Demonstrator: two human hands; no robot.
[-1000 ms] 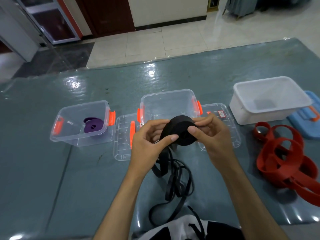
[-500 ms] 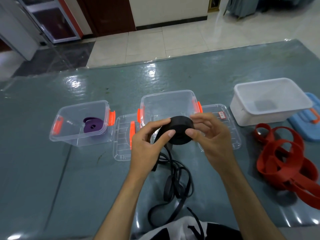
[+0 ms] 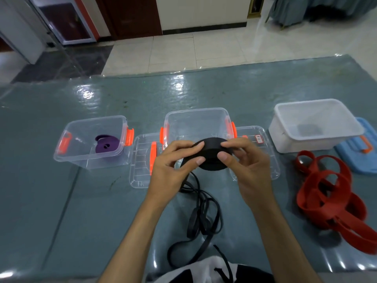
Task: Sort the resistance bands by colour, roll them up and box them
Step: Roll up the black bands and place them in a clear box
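Note:
Both hands hold a tightly wound roll of black resistance band just in front of the middle clear box. My left hand pinches its left side, my right hand its right side. The unrolled tail of black band hangs down and lies tangled on the table toward me. A rolled purple band sits inside the left clear box. A pile of loose red bands lies at the right.
Two clear lids lie flat beside the middle box. A white tub stands at the back right with a blue lid next to it. The table has a glossy grey-green cover.
The black roll has tilted flatter and turned a little in my fingers; the loose tail has shifted slightly. Boxes and other bands have not moved.

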